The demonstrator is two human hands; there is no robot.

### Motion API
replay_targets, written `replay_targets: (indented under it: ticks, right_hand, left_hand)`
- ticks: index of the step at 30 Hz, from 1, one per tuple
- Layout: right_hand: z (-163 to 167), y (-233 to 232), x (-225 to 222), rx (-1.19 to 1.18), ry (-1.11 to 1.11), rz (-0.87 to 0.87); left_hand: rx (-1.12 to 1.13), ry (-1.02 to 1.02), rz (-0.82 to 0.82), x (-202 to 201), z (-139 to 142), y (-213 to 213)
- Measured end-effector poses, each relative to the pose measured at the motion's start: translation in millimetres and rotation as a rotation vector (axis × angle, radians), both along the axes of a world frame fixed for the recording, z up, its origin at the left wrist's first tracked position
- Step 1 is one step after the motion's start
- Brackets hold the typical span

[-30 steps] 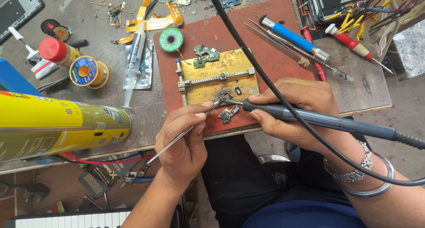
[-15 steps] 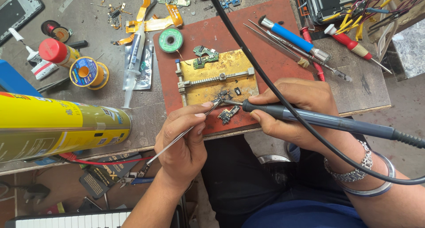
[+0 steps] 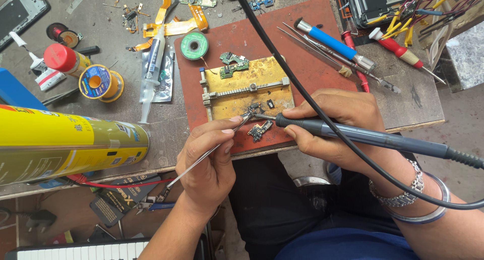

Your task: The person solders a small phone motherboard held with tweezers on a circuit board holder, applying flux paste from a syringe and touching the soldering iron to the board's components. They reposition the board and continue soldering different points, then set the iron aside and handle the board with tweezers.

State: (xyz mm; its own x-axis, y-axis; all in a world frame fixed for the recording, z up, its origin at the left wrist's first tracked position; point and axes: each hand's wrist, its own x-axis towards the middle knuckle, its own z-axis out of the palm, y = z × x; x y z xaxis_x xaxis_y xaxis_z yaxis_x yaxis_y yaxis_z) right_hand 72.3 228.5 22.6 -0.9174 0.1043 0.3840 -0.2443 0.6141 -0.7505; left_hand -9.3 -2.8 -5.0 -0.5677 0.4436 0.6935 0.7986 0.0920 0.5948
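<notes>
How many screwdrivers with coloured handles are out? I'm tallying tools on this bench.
2: a blue-handled screwdriver on the red mat, and a red-handled screwdriver right of it. Others may hide in the clutter.

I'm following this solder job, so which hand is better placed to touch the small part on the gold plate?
Probably the right hand: its soldering iron tip points at the small part on the gold plate. The left hand holds tweezers there.

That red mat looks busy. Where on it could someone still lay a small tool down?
The red mat is bare between the green spool and the blue-handled screwdriver, above the brass plate. Its lower right corner is also bare. The front edge is crowded: the left hand with tweezers and the right hand with the soldering iron meet there.
</notes>
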Motion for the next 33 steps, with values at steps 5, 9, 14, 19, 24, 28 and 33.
replay_targets:
  ticks: [5,9,14,19,24,28,33]
  right_hand:
    - [-0.2,-0.2,0.3,-0.013,0.01,0.004]
    - [-0.1,0.1,0.8,-0.007,0.006,-0.003]
    - [-0.2,-0.1,0.4,-0.003,0.009,-0.006]
    - [0.2,-1.1,0.1,-0.003,0.019,-0.003]
    - [0.6,-1.3,0.5,0.004,0.025,-0.002]
    - [0.4,-1.1,0.3,-0.012,0.023,0.005]
    - [0.5,-0.5,0.3,0.0,0.015,-0.003]
  left_hand:
    - [-0.004,0.006,0.004,0.4,-0.1,-0.3]
    - [0.004,0.001,0.001,0.3,-0.5,-0.1]
    - [0.011,-0.001,-0.004,0.3,-0.8,-0.3]
    - [0.003,0.0,-0.004,-0.4,-0.4,-0.5]
    - [0.003,-0.002,-0.007,-0.1,0.3,0.0]
    - [0.0,0.002,-0.006,-0.1,0.6,-0.3]
    - [0.004,0.002,-0.008,0.1,-0.1,-0.1]
